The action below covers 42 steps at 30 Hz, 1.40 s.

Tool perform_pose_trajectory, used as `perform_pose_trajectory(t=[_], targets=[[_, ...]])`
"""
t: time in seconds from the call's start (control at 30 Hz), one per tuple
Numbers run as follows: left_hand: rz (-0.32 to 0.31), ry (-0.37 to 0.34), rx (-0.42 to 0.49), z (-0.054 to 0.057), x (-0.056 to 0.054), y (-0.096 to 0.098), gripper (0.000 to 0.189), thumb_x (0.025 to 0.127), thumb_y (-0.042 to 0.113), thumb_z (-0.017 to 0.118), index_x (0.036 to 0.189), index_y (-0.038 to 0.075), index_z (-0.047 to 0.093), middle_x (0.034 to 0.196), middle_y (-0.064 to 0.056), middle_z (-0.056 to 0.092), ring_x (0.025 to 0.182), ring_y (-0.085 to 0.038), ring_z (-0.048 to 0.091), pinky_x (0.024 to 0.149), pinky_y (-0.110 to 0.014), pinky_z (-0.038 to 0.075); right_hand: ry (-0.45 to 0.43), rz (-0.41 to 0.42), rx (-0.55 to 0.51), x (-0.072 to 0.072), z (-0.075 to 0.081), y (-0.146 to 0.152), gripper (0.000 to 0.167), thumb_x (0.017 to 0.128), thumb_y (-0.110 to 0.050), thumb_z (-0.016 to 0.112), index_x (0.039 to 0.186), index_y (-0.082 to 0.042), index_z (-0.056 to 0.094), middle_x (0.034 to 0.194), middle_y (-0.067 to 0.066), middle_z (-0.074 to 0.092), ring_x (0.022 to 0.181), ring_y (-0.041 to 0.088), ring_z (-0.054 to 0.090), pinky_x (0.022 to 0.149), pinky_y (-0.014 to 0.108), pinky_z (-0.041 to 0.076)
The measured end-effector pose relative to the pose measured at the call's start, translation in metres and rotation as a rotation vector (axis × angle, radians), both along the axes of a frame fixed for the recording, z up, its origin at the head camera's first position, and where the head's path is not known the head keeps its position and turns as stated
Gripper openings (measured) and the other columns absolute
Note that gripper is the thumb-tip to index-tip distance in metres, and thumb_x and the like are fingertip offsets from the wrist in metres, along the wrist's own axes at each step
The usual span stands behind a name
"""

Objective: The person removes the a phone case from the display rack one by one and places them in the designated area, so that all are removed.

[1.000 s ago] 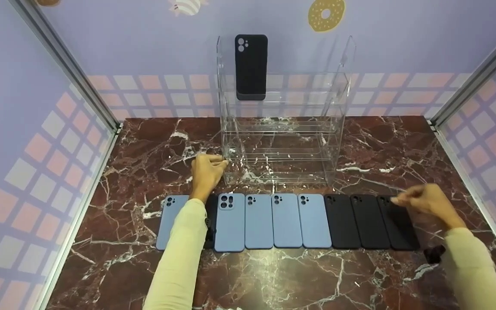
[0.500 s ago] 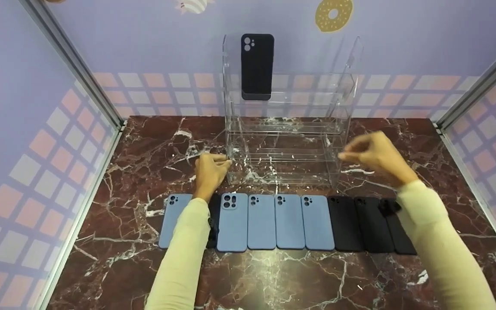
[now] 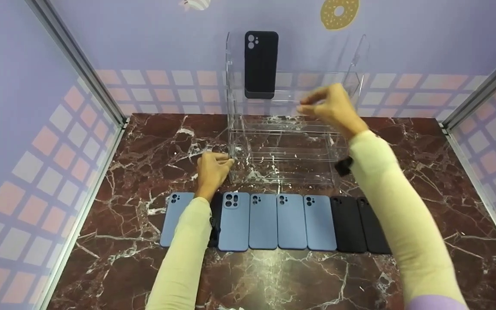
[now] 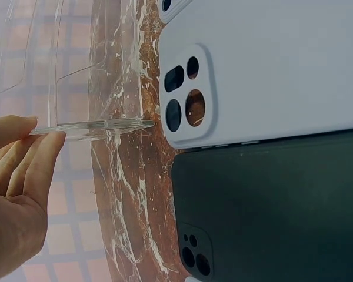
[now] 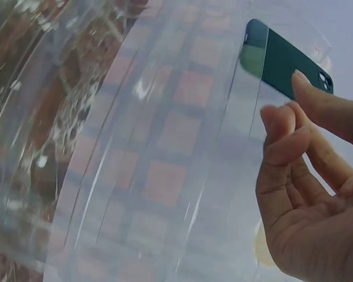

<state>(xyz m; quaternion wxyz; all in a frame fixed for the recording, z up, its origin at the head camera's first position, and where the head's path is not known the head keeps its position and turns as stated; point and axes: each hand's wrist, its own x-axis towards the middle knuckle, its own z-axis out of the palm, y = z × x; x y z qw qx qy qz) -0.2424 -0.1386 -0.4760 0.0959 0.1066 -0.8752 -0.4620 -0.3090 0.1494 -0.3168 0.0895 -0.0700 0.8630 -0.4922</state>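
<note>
A clear acrylic tiered stand (image 3: 291, 160) rises at the table's back middle. My left hand (image 3: 212, 172) pinches its left side panel near the bottom; in the left wrist view thumb and fingers lie on either side of the panel's edge (image 4: 100, 126). One black phone case (image 3: 261, 64) leans upright on the top tier, toward the left. My right hand (image 3: 327, 105) is raised in front of the upper tiers, right of that case. It holds nothing, and the right wrist view shows a gap between thumb (image 5: 317, 103) and bent fingers.
Along the front lies a row of blue phone cases (image 3: 291, 221) and black phone cases (image 3: 350, 224), partly covered by both sleeves. The table is dark red marble (image 3: 308, 280). Patterned panels (image 3: 157, 43) enclose the back and sides.
My right hand has moved from the black cases at the right end of the row, up and left to the stand's upper tiers. The left hand keeps its grip on the stand.
</note>
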Motion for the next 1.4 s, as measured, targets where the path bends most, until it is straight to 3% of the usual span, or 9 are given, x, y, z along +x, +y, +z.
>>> perform_pose_trajectory(t=[0.23, 0.43, 0.7, 1.07, 1.4], targets=[[-0.002, 0.009, -0.001, 0.001, 0.002, 0.000, 0.020, 0.085, 0.013, 0.081, 0.102, 0.002, 0.080, 0.095, -0.012, 0.077, 0.090, -0.024, 0.076, 0.090, -0.039, 0.058, 0.082, -0.099, -0.141, -0.018, 0.000, -0.035, 0.029, 0.088, -0.013, 0.080, 0.113, -0.002, 0.073, 0.105, 0.012, 0.073, 0.077, 0.018, 0.066, 0.057, 0.021, 0.053], [-0.006, 0.003, -0.004, 0.002, 0.005, 0.002, 0.019, 0.085, 0.012, 0.081, 0.102, 0.004, 0.081, 0.095, -0.011, 0.077, 0.090, -0.023, 0.076, 0.093, -0.038, 0.057, 0.116, -0.210, -0.225, -0.030, -0.006, -0.057, 0.025, 0.088, -0.009, 0.080, 0.110, 0.001, 0.074, 0.095, 0.009, 0.074, 0.065, 0.014, 0.065, 0.046, 0.020, 0.049], [-0.002, 0.010, 0.013, 0.004, 0.007, 0.003, 0.018, 0.085, 0.011, 0.081, 0.102, 0.003, 0.081, 0.096, -0.013, 0.077, 0.089, -0.023, 0.076, 0.084, -0.037, 0.060, 0.046, -0.312, -0.315, -0.035, -0.016, -0.076, 0.033, 0.089, -0.011, 0.078, 0.119, 0.001, 0.071, 0.105, 0.010, 0.074, 0.072, 0.020, 0.069, 0.046, 0.021, 0.047], [-0.002, 0.006, 0.023, 0.004, 0.008, 0.005, 0.022, 0.085, 0.011, 0.081, 0.104, 0.000, 0.079, 0.095, -0.012, 0.077, 0.090, -0.022, 0.076, 0.086, -0.036, 0.059, -0.009, -0.327, -0.461, -0.039, -0.023, -0.082, 0.033, 0.092, -0.011, 0.076, 0.122, 0.000, 0.069, 0.098, 0.008, 0.070, 0.065, 0.017, 0.067, 0.045, 0.021, 0.042], [-0.004, 0.003, 0.006, 0.004, 0.009, 0.006, 0.020, 0.085, 0.012, 0.081, 0.102, 0.002, 0.080, 0.095, -0.012, 0.077, 0.089, -0.022, 0.076, 0.086, -0.036, 0.060, -0.036, -0.367, -0.489, -0.038, -0.024, -0.084, 0.031, 0.092, -0.011, 0.076, 0.121, -0.001, 0.071, 0.105, 0.010, 0.070, 0.065, 0.018, 0.067, 0.046, 0.021, 0.040]])
